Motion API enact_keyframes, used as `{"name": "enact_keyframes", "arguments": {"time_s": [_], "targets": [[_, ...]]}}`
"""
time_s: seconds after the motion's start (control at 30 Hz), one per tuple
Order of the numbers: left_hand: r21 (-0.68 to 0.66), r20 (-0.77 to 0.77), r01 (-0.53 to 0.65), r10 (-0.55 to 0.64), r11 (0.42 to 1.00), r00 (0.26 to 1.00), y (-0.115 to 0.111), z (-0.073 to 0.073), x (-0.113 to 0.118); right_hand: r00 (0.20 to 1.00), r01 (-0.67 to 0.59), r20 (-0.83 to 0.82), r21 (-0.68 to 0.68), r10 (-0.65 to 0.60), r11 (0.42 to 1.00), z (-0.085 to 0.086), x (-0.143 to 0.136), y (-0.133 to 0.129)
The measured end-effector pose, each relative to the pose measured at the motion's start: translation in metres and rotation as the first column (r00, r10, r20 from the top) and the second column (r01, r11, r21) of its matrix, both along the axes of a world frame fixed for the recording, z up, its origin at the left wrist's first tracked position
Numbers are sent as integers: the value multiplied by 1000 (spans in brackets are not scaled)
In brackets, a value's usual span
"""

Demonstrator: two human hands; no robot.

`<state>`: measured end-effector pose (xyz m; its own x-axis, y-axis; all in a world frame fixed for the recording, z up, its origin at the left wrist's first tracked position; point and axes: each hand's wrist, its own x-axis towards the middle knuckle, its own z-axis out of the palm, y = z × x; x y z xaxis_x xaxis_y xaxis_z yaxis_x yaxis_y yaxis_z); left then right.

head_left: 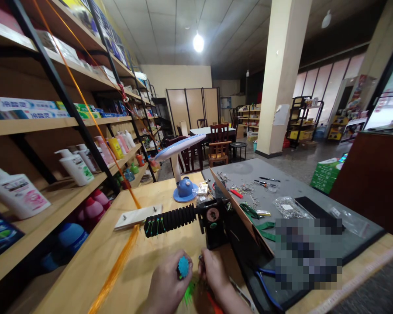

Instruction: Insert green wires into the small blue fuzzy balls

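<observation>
My left hand (170,279) is closed around a bundle with a round, bright blue end (183,267). Green strands (188,293) show just below it, between my two hands. Close beside it, my right hand (214,272) is closed on a red-handled tool (214,304); a small dark metal part shows at the fingertips, but the tool's kind is hidden. Beyond the hands stands a black clamp-like device (212,222). From it a ribbed black cylinder (170,221) reaches left, with thin green threads tied round its far end.
Orange strands (118,266) run over the table past a white block (137,216) with bolts. A blue lamp (185,189) stands behind. Rightward, a cardboard strip (245,213) borders a grey mat (265,174) with small metal pieces, and blue-handled pliers (268,288) lie nearby. Shelves line the left.
</observation>
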<state>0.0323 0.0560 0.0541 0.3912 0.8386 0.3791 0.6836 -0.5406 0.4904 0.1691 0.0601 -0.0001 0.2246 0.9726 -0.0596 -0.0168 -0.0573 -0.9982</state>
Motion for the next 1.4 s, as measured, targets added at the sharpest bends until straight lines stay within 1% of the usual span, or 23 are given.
{"name": "enact_keyframes", "arguments": {"time_s": [0.3,0.43,0.5,0.53,0.57,0.6,0.63,0.7,0.73,0.77,0.8,0.87,0.93,0.97,1.0,1.03,1.1,1.13,1.17,1.2,1.27,1.33,1.4], "targets": [[44,10,-16,16,999,1000,0,2,0,1000,9,13,-16,-8,1000,0,0,0],[32,34,-9,8,999,999,0,3,1,999,14,32,-16,-14,1000,-1,-1,1],[3,63,-13,13,1000,998,0,3,1,996,40,81,-4,-40,999,0,4,0],[-24,85,-15,17,1000,996,-1,2,1,986,60,152,13,-61,998,1,9,-1],[-57,114,-13,19,998,993,-1,1,0,962,81,258,33,-87,996,2,14,-2],[-95,151,-7,21,995,988,-1,-1,0,911,98,397,60,-114,993,4,21,-4],[-134,193,-1,27,991,981,-2,-2,-1,830,107,542,76,-131,991,7,28,-6],[-204,280,10,49,979,959,-3,-7,-2,624,107,771,73,-125,992,11,41,-10],[-231,315,10,65,973,947,-4,-9,-2,531,98,841,63,-106,993,14,46,-11],[-256,344,4,87,967,935,-5,-11,-3,458,88,885,46,-81,995,15,50,-12],[-277,370,-2,109,961,923,-6,-13,-3,411,77,910,26,-56,997,16,53,-12],[-310,418,-18,153,951,895,-8,-16,-3,384,60,923,-10,-14,998,17,55,-13],[-338,460,-29,193,941,867,-10,-19,-3,416,47,909,5,-24,999,17,53,-13],[-352,481,-32,209,936,852,-11,-21,-3,457,34,888,42,-53,999,17,51,-14],[-363,501,-36,228,931,835,-12,-22,-3,526,13,846,91,-85,996,16,48,-15],[-373,523,-45,250,927,815,-13,-24,-2,624,-5,774,142,-108,990,16,44,-17],[-382,571,-71,296,921,766,-15,-28,-1,853,-27,516,202,-83,979,15,32,-20],[-382,592,-86,315,920,742,-16,-31,0,939,-24,341,195,-45,981,14,25,-21],[-382,610,-94,327,920,722,-17,-33,1,985,-28,172,174,-2,984,12,18,-22],[-383,624,-92,330,919,709,-18,-35,1,999,-32,40,159,26,987,11,11,-23],[-383,642,-76,325,920,694,-19,-39,2,994,-13,-109,164,31,986,9,-1,-22],[-383,652,-53,310,922,692,-20,-41,2,989,6,-145,184,21,983,10,-6,-22],[-387,658,-35,302,922,689,-21,-41,1,992,-5,-122,197,30,980,14,-7,-22]]}}
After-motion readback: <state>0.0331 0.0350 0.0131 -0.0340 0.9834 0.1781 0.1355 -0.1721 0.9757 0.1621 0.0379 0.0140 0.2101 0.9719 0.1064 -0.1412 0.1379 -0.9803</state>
